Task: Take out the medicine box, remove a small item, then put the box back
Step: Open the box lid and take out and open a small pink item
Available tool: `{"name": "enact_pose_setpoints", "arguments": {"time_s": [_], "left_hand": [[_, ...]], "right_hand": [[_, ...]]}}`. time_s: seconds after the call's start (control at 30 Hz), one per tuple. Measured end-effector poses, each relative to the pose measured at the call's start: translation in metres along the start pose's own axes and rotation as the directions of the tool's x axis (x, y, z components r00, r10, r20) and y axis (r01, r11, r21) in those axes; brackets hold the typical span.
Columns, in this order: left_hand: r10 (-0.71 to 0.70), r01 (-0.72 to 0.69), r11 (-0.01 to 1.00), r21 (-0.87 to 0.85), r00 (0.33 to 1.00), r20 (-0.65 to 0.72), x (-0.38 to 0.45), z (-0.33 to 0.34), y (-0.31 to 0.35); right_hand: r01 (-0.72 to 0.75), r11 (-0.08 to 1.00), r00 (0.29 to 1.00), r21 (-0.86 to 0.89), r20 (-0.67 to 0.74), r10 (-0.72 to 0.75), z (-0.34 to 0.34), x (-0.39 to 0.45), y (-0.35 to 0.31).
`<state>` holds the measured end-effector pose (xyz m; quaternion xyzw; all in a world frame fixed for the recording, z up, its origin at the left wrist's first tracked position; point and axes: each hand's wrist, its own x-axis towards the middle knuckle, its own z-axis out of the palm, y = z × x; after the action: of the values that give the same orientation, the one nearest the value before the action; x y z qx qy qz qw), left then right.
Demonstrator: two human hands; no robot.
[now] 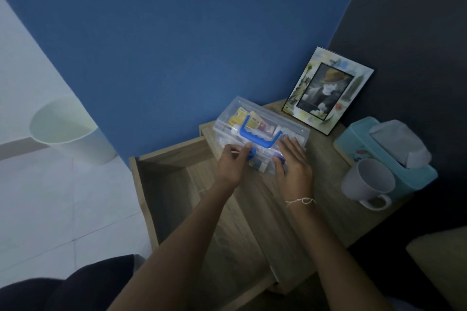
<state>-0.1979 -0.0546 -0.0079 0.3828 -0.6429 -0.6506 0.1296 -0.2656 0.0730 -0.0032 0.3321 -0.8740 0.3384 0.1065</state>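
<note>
The medicine box [255,124] is a clear plastic case with a blue handle [260,137] and blue clips, and it rests on the wooden bedside cabinet's top [318,159]. Yellow and red packets show through its lid. My left hand [231,163] pinches the left blue clip [251,154] on the box's near side. On the right near corner of the box lies my right hand [294,163], fingers over the right clip. The lid looks closed.
An open wooden drawer [171,184] juts out left of and below the box. A picture frame [328,91] leans at the back. A teal tissue box [384,149] and a grey mug [366,182] stand right. A white bin [68,129] sits on the floor.
</note>
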Motion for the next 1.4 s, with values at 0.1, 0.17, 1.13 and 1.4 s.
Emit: {"name": "enact_pose_setpoints", "arguments": {"time_s": [0.1,0.17,1.13,1.4], "left_hand": [[-0.036,0.039,0.997,-0.07,0.999,0.04,-0.001,-0.004,0.002],[-0.058,0.063,0.994,-0.086,0.996,0.067,-0.003,-0.006,0.003],[0.469,-0.46,0.03,0.888,0.791,0.394,0.005,-0.043,-0.038],[0.469,-0.513,0.106,0.852,0.781,0.412,0.017,-0.049,-0.039]], "right_hand": [[-0.004,1.0,1.0,0.02,-0.005,0.004,0.001,-0.001,0.0],[-0.005,0.999,1.0,0.034,-0.003,0.005,0.001,-0.001,0.0],[-0.102,0.988,0.986,0.112,-0.12,0.116,-0.041,0.043,0.015],[0.023,0.997,0.89,0.068,-0.456,0.011,-0.034,0.104,0.017]]}}
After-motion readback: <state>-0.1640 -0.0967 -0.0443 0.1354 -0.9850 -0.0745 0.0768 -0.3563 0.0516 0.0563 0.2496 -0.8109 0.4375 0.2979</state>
